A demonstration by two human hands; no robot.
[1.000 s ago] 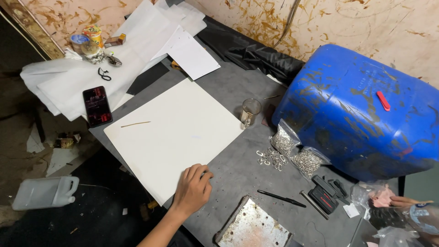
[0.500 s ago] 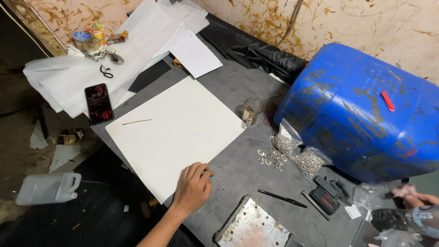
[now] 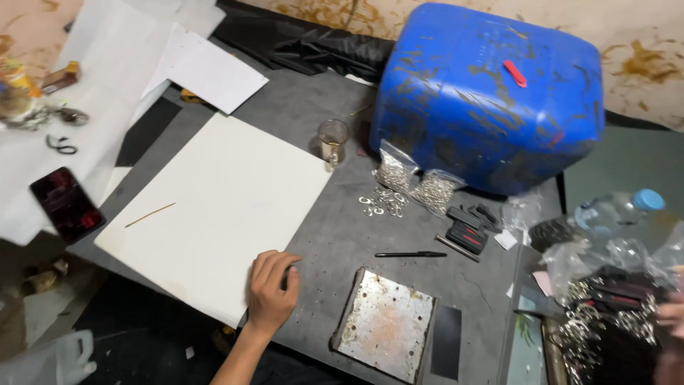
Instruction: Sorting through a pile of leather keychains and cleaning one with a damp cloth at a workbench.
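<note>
One hand in play — left hand, fingers curled, pressing the white sheet's lower-right corner flat, lower centre. Right hand barely visible at right edge — grip unclear.

My left hand is planted palm down, fingers curled in a bit, forearm running back toward me at the bottom. My right hand barely shows (just fingertips at the edge).
</note>
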